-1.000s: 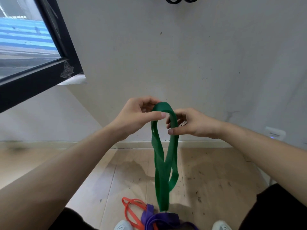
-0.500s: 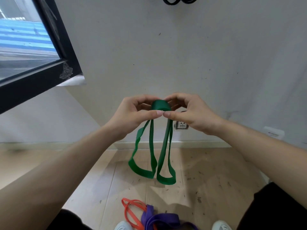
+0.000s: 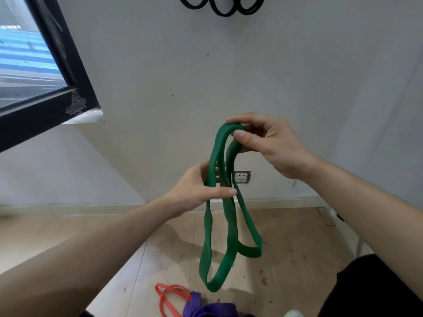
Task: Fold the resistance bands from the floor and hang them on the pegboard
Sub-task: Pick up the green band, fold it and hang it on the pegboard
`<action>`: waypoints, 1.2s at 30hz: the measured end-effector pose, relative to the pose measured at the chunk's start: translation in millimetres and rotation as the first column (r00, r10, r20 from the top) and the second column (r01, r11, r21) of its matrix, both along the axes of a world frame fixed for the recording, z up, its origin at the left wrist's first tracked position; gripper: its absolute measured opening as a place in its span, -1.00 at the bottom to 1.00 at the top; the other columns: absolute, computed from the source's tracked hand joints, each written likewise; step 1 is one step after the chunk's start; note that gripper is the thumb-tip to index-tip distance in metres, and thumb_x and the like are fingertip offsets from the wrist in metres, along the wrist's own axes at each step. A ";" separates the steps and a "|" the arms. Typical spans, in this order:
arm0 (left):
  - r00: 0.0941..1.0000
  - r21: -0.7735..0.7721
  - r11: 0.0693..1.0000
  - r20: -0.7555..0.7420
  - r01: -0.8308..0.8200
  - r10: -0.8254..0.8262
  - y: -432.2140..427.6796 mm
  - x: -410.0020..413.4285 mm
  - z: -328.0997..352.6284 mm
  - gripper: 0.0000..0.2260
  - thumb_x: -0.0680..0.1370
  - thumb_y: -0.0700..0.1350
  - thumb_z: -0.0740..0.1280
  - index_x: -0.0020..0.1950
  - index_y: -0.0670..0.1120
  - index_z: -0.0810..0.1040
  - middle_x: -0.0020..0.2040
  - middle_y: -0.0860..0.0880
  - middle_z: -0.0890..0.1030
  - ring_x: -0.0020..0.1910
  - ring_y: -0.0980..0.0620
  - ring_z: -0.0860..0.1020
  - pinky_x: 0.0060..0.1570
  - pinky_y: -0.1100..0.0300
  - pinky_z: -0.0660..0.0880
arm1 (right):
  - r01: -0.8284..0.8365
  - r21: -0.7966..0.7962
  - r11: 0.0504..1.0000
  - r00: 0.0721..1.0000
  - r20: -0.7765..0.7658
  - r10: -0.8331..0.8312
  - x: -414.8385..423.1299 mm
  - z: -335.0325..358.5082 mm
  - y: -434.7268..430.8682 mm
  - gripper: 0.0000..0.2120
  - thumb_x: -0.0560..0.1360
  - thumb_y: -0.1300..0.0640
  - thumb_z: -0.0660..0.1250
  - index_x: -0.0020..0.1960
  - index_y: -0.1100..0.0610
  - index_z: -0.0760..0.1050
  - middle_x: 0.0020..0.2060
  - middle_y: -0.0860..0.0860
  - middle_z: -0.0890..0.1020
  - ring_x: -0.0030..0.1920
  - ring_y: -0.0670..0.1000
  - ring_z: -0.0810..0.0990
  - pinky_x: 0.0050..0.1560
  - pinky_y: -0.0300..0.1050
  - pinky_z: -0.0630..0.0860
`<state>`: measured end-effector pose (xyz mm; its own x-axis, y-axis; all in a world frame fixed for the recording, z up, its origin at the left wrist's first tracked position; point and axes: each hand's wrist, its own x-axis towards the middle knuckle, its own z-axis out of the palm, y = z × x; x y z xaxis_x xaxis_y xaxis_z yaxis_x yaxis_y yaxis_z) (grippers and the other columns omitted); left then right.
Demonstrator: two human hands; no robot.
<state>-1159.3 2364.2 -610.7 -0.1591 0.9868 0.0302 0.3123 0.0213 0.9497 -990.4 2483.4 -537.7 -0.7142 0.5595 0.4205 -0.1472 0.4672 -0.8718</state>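
A green resistance band (image 3: 230, 225), doubled over, hangs in front of me with two loops dangling above the floor. My right hand (image 3: 267, 145) pinches the folded top of the band between thumb and fingers. Lower down, my left hand (image 3: 196, 191) grips the strands about a third of the way down, thumb across the front. An orange band (image 3: 170, 298) and a purple band (image 3: 206, 308) lie on the wooden floor by my feet. Black bands (image 3: 225, 6) hang on the wall at the top edge; the pegboard itself is out of view.
A black-framed window (image 3: 57, 72) juts out at the left with a white sill corner. A wall socket (image 3: 242, 177) sits low on the wall behind the band. A white skirting board runs along the wooden floor (image 3: 286, 259).
My right hand has risen with the top of the band. My left hand has slid down the strands and grips them lower. The camera has tilted up, showing more of the black bands.
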 end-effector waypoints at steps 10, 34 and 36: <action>0.998 -0.065 0.998 0.064 0.001 0.003 21.7 26.4 -21.1 -0.60 0.39 -0.07 0.61 0.15 -0.13 0.58 0.04 -0.05 0.71 0.06 0.00 0.69 0.18 -0.03 0.62 | -0.004 -0.274 0.962 0.959 -0.274 -0.074 14.3 17.2 6.9 -0.78 0.60 0.31 0.28 0.23 0.26 0.54 0.00 0.25 0.58 -0.01 0.14 0.63 -0.03 0.02 0.64; 0.984 -0.047 0.999 -0.176 -0.018 0.010 5.4 -28.3 7.2 -0.84 0.43 -0.14 0.59 -0.05 -0.12 0.71 -0.15 -0.25 0.68 -0.25 -0.02 0.60 -0.15 0.03 0.52 | -0.026 0.092 0.995 0.809 0.587 -0.033 18.7 -39.1 37.6 -0.41 0.43 -0.01 0.55 0.41 -0.05 0.45 0.28 -0.12 0.56 0.29 -0.11 0.50 0.29 -0.11 0.49; 0.983 -0.044 0.999 -0.182 0.011 -0.019 4.6 -25.8 8.6 -0.83 0.43 -0.12 0.59 -0.04 -0.11 0.71 -0.14 -0.30 0.66 -0.25 -0.04 0.57 -0.17 0.02 0.47 | -0.135 0.144 0.980 0.767 0.642 0.011 4.4 -44.2 22.4 -0.35 0.41 -0.05 0.56 0.44 -0.04 0.42 0.28 -0.14 0.55 0.30 -0.11 0.49 0.29 -0.15 0.45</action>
